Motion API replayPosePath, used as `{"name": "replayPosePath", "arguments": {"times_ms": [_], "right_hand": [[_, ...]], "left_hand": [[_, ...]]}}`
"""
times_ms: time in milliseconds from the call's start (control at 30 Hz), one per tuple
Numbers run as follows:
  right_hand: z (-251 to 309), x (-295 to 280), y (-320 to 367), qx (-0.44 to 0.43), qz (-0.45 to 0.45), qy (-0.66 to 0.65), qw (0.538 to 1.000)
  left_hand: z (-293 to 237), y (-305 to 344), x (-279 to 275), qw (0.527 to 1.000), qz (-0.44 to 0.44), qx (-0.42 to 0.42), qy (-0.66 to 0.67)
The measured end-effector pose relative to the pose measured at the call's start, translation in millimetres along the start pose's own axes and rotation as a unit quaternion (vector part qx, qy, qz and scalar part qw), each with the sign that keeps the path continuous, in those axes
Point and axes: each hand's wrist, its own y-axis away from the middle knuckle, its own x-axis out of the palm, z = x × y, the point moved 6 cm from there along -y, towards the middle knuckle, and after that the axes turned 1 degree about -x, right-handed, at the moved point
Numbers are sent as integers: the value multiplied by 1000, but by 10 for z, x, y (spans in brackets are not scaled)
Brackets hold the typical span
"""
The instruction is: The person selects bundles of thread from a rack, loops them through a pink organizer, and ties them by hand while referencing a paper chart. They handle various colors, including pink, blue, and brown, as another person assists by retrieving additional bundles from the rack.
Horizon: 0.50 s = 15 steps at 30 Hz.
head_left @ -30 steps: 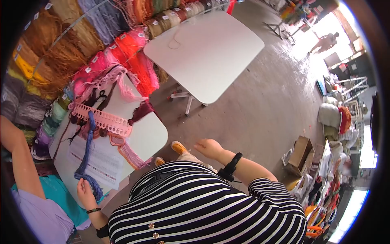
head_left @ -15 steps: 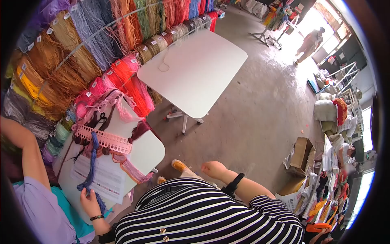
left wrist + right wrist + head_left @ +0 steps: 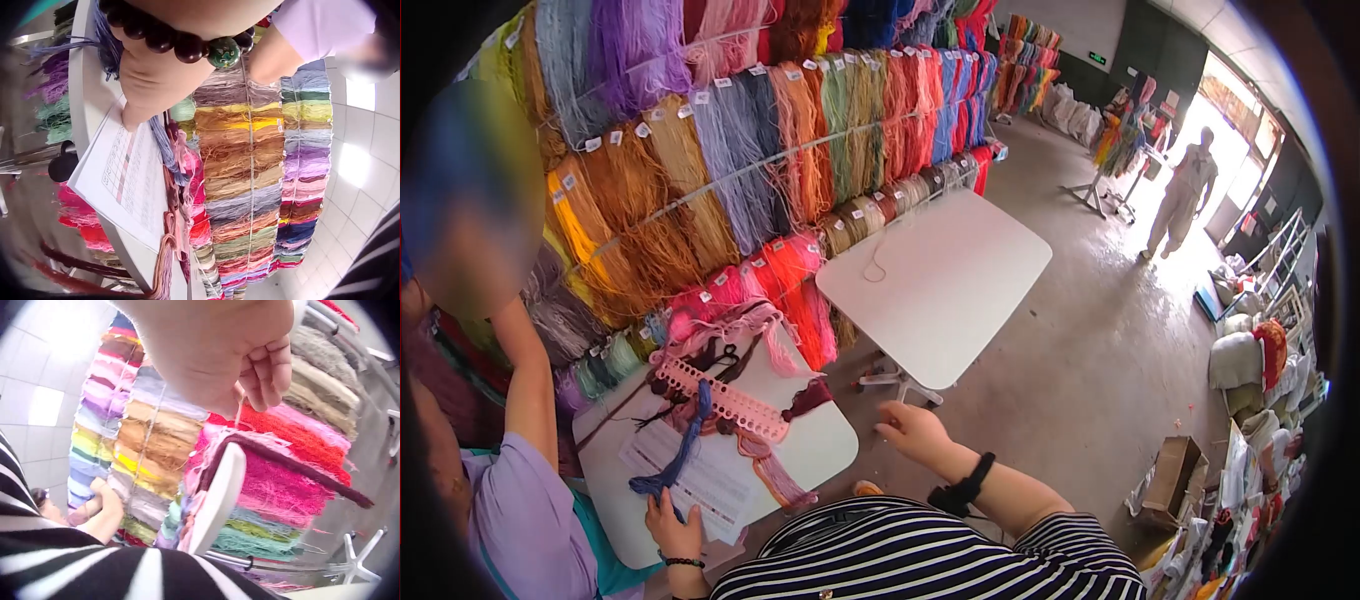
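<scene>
Left grip (image 3: 668,522): fingers closed on the loose bottom end of the long blue thread skein (image 3: 685,440), holding it down on the white printed paper chart (image 3: 710,490). Dark bead bracelet (image 3: 175,40) on that wrist. From the grip the skein runs up and away to the pink perforated plastic organiser strip (image 3: 730,400), where it hangs among pink and maroon bundles. All of this lies on the small white rounded worktop (image 3: 825,455).

Right grip (image 3: 912,430): clenched, fingers curled in, in the air just off the worktop's right edge. The wrist view shows a thin pale strand (image 3: 237,415) right under the fingers; can't tell if I'm pinching it.

Just left of my left grip: another person's lilac sleeve (image 3: 520,500), close. Well beyond both grips: a wall rack of many-coloured thread skeins (image 3: 730,150) and a second white table (image 3: 950,280).

Risks, my read: a tug on the blue skein could drag it out of the strip or snag the neighbouring bundles, since they overlap there. The chart sits near the worktop's edge, so a sideways pull could slide it off. If the strand is caught, moving my right grip could pull the fringe loose.
</scene>
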Motion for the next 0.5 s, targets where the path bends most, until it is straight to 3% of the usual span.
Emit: {"name": "replayPosePath", "arguments": {"times_ms": [133, 233, 267, 333, 500], "right_hand": [[616, 369, -516, -169, 34, 25, 985], [1032, 641, -748, -215, 12, 137, 967], [1116, 759, -817, -169, 52, 179, 968], [1216, 962, -916, -157, 80, 245, 953], [1175, 1204, -1048, -143, 110, 229, 957]], "left_hand": [[25, 21, 32, 1000, -19, 3, 13], [26, 65, 13, 999, -27, 5, 17], [-16, 71, -22, 999, -31, -2, 23], [23, 88, -4, 998, -50, 7, 35], [73, 135, -15, 996, -70, 11, 57]]}}
